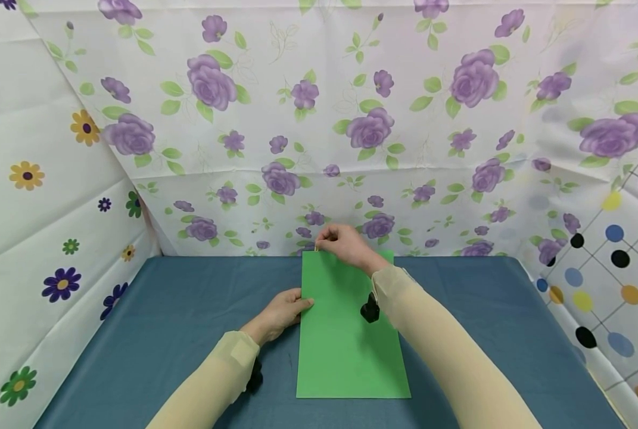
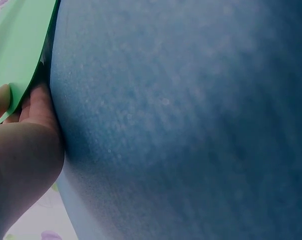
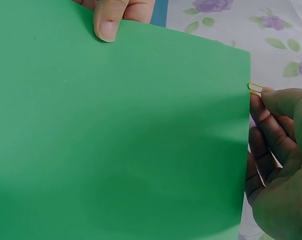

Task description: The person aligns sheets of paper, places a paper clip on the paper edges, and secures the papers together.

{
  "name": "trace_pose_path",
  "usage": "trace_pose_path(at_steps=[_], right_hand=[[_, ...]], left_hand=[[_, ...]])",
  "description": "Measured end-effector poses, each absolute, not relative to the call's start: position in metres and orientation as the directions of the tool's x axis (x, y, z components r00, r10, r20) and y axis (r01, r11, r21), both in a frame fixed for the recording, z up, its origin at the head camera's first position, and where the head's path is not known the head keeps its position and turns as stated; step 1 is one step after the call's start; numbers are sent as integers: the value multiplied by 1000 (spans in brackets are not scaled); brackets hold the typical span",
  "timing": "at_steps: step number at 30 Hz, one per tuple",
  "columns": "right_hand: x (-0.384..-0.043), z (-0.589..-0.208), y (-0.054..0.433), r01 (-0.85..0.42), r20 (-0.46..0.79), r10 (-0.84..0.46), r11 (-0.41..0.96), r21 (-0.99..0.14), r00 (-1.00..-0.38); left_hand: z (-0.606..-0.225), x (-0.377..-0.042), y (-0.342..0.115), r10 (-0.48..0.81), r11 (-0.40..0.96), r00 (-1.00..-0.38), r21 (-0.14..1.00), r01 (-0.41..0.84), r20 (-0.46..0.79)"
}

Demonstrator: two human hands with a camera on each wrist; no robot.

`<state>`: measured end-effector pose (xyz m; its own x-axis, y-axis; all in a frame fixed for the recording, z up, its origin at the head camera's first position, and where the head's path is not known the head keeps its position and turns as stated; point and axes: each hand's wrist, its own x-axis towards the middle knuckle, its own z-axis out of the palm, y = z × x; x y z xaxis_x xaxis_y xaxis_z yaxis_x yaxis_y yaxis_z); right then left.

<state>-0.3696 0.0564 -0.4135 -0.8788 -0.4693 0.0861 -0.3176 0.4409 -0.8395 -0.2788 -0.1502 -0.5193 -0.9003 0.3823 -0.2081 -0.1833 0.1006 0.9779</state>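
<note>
A green sheet [image 1: 345,351] of paper or thin card lies lengthwise over the blue tabletop. The left hand [image 1: 282,313] grips its left edge, thumb on top and fingers underneath, as the left wrist view also shows with the sheet [image 2: 20,40] lifted slightly off the cloth. At the far edge, near the left corner, the right hand [image 1: 345,243] pinches a small yellow paper clip [image 3: 256,88] between thumb and forefinger. The clip's end meets the edge of the sheet; how far it sits on it cannot be told.
A blue cloth [image 1: 217,280] covers the table. Behind it hangs a white curtain with purple flowers [image 1: 369,128]. Patterned sheets [image 1: 24,238] stand at the left and right sides. A black wrist camera [image 1: 370,308] hangs below the right sleeve, over the green sheet.
</note>
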Motion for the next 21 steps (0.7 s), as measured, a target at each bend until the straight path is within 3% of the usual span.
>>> trace_pose_path(at_steps=[21], right_hand=[[-371, -422, 54, -265, 42, -428, 476, -839, -903]], left_hand=[[-520, -278, -151, 384, 109, -899, 978, -180, -209]])
